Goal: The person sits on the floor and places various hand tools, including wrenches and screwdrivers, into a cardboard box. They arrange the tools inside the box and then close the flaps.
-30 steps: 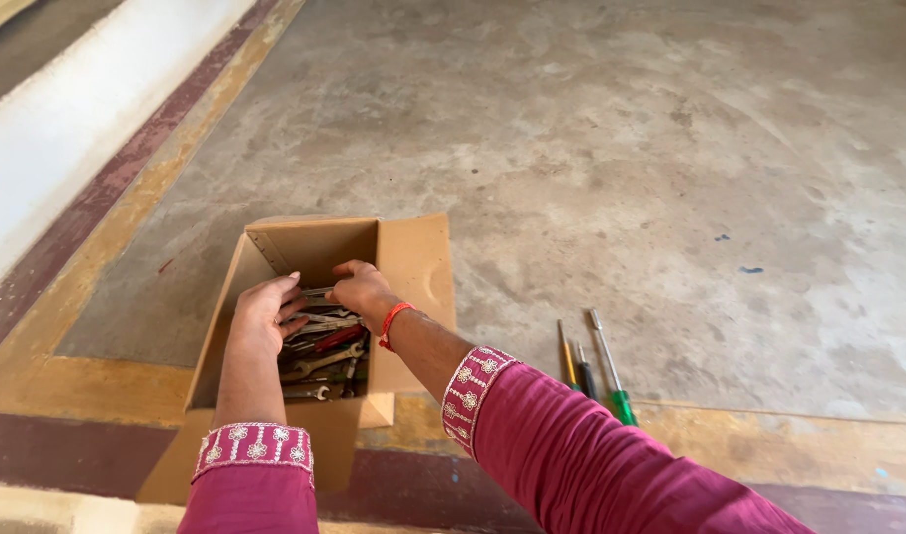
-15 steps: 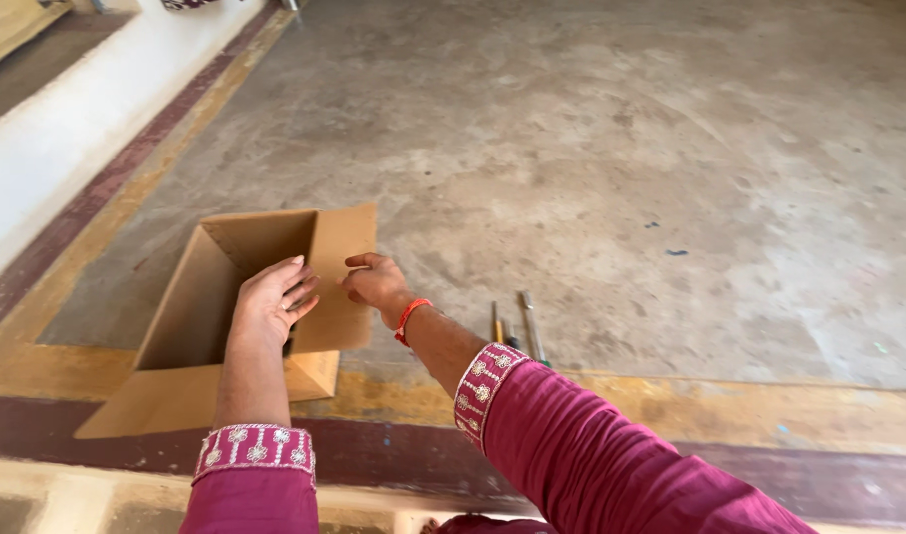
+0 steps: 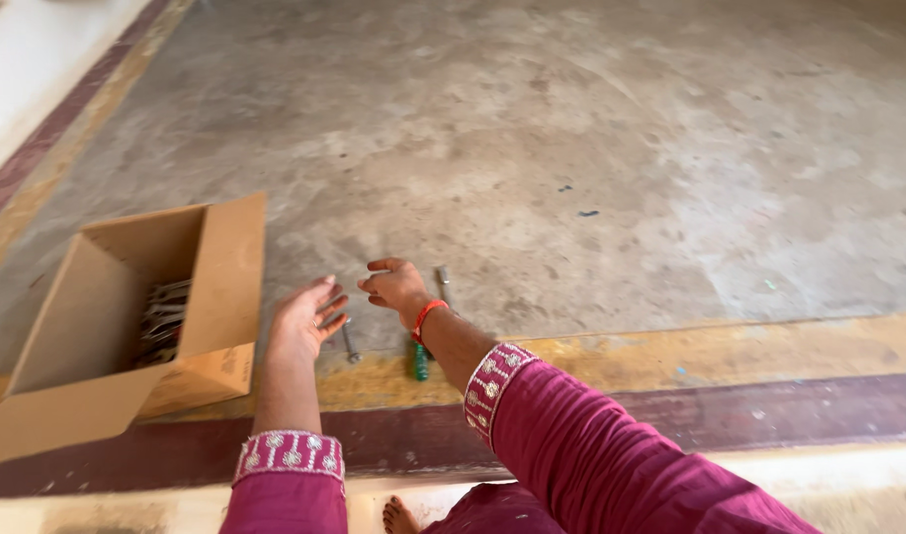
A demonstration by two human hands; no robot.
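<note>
- Both hands have come out of the cardboard box (image 3: pixel 127 316) and swung to its right, out over the bare concrete floor (image 3: pixel 591 129); a second ago they were down among the spanners inside it.
- The left hand (image 3: pixel 304 321) hangs open, fingers spread and palm turned inward, gripping nothing; a small metal tool (image 3: pixel 350 344) lies on the floor just beside its fingertips.
- The right hand (image 3: pixel 398 289), marked by a red wrist thread (image 3: pixel 425 318), is loosely curled with thumb and forefinger near each other; whether anything small is pinched between them cannot be told.
- Under and just behind the right wrist lie the screwdrivers: a green handle (image 3: pixel 420 362) shows below the wrist and a metal shaft tip (image 3: pixel 441 278) pokes out beyond the hand. The forearm hides the rest of the row.
- The shift puts the hands at the row of tools laid out on the floor, away from the box, which sits well to the left of the left hand with grey spanners (image 3: pixel 164 311) visible inside.
- The box's raised flap (image 3: pixel 230 272) stands between the left hand and the spanners; any reach back must go over it.
- Painted yellow and maroon bands (image 3: pixel 749 381) run along the floor edge nearer the person than the hands; a bare foot (image 3: pixel 398 514) shows at the bottom edge.
</note>
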